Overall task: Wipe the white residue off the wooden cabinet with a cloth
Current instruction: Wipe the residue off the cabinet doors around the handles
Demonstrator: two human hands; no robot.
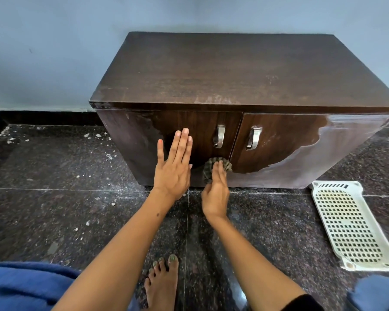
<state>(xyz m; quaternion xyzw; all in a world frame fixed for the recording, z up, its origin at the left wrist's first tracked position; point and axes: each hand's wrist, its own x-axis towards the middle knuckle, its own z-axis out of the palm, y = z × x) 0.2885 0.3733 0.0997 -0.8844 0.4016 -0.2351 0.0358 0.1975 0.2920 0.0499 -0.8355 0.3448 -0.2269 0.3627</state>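
Low on the cabinet front, the right hand presses a bunched cloth against the bottom of the left door, beside the seam between the doors, its fingers laid over the cloth. The left hand lies flat on the same door, fingers straight and together, thumb apart. Two metal handles stand above the cloth, one on each door. White residue covers the right door's outer part and lower edge, and a paler patch runs down the left edge. The floor to the left is open, scattered with white flecks. A white perforated tray lies on the floor near the cabinet's right corner. A bare foot rests between the forearms.
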